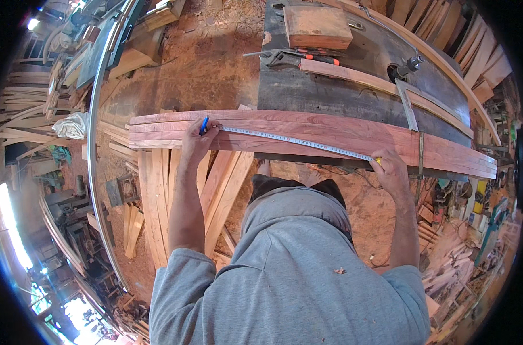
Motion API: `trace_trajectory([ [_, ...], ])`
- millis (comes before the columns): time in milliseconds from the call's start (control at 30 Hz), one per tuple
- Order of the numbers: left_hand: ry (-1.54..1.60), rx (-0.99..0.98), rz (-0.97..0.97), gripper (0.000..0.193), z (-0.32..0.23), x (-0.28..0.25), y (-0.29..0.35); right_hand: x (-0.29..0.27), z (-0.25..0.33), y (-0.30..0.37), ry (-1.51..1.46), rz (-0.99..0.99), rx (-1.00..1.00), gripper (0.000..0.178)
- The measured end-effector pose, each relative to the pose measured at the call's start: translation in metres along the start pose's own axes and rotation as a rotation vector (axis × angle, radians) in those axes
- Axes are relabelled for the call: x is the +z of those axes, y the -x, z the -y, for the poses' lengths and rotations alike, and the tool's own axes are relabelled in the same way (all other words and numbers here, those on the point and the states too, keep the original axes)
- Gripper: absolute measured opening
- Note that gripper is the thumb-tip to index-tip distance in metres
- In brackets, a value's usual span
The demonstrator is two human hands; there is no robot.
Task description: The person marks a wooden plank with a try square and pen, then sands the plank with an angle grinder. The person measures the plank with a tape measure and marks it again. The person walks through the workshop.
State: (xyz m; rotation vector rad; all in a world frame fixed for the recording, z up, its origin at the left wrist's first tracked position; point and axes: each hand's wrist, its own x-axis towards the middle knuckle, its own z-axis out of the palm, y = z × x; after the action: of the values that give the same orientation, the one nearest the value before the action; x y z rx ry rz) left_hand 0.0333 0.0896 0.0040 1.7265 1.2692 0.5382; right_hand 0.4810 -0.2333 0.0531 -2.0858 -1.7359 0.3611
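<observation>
A long reddish wooden board (353, 127) with thin dark lines along its length lies crosswise in front of me, partly on a dark metal machine table (353, 99). Across its face, slanting slightly down to the right, stretches the pale blade of a tape measure (296, 140). My left hand (197, 141) is closed near the board's left part, with a blue pen (204, 124) in its fingers, at the blade's left end. On the right, my right hand (392, 172) grips the tape measure at the board's near edge; only a bit of its yellow body shows.
Behind the board are a wooden block (317, 27), pliers-like tool (284, 58) and a curved wood strip (353, 75). A spindle (408, 67) rises from the table at right. Loose planks (227, 195) lean below the board's left part. Sawdust covers the floor (209, 63).
</observation>
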Motion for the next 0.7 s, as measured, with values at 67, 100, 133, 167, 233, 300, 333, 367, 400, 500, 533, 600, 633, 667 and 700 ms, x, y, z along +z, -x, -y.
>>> trace_trajectory([
  [67,-0.007,0.015,-0.001,0.008,0.002,-0.001,-0.006,0.001,-0.001,-0.004,0.003,0.002,0.011,0.01],
  [100,-0.01,0.017,0.002,0.008,0.002,-0.001,-0.006,0.0,-0.001,-0.004,0.012,0.005,-0.006,0.01],
  [133,0.004,0.02,0.002,0.008,0.002,0.0,-0.006,-0.001,-0.001,-0.004,0.021,0.009,-0.023,0.01],
  [167,0.017,0.023,0.002,0.009,0.002,0.0,-0.006,0.0,-0.002,-0.004,0.024,0.006,-0.023,0.01],
  [233,0.045,0.026,0.001,0.009,0.002,0.001,-0.005,0.001,-0.003,-0.003,0.029,0.0,-0.023,0.01],
  [300,0.074,0.027,0.001,0.009,0.004,0.002,-0.005,-0.002,0.0,-0.004,0.046,0.006,-0.04,0.012],
  [333,0.066,0.025,0.002,0.009,0.005,0.002,-0.006,-0.003,0.0,-0.005,0.054,0.008,-0.048,0.012],
  [367,0.058,0.023,0.004,0.009,0.005,0.002,-0.006,-0.003,0.0,-0.005,0.045,0.003,-0.046,0.012],
  [400,0.05,0.022,0.004,0.009,0.007,0.002,-0.006,-0.003,0.0,-0.004,0.035,-0.002,-0.044,0.011],
  [500,0.046,0.074,-0.004,0.009,0.011,0.002,-0.007,-0.003,0.001,-0.005,0.015,-0.001,-0.019,0.011],
  [533,0.041,0.06,-0.001,0.009,0.011,0.002,-0.007,-0.003,0.002,-0.005,0.01,0.001,-0.007,0.011],
  [600,0.032,0.035,0.005,0.01,0.008,0.002,-0.007,-0.002,0.0,-0.004,0.014,0.003,-0.008,0.012],
  [633,0.031,0.032,0.006,0.01,0.006,0.002,-0.007,-0.002,-0.001,-0.004,0.016,0.004,-0.008,0.012],
  [667,0.03,0.03,0.007,0.01,0.005,0.002,-0.007,-0.002,-0.002,-0.003,0.02,0.001,-0.019,0.012],
  [700,0.03,0.025,0.007,0.01,0.004,0.002,-0.007,-0.002,-0.003,-0.004,0.024,0.001,-0.033,0.013],
])
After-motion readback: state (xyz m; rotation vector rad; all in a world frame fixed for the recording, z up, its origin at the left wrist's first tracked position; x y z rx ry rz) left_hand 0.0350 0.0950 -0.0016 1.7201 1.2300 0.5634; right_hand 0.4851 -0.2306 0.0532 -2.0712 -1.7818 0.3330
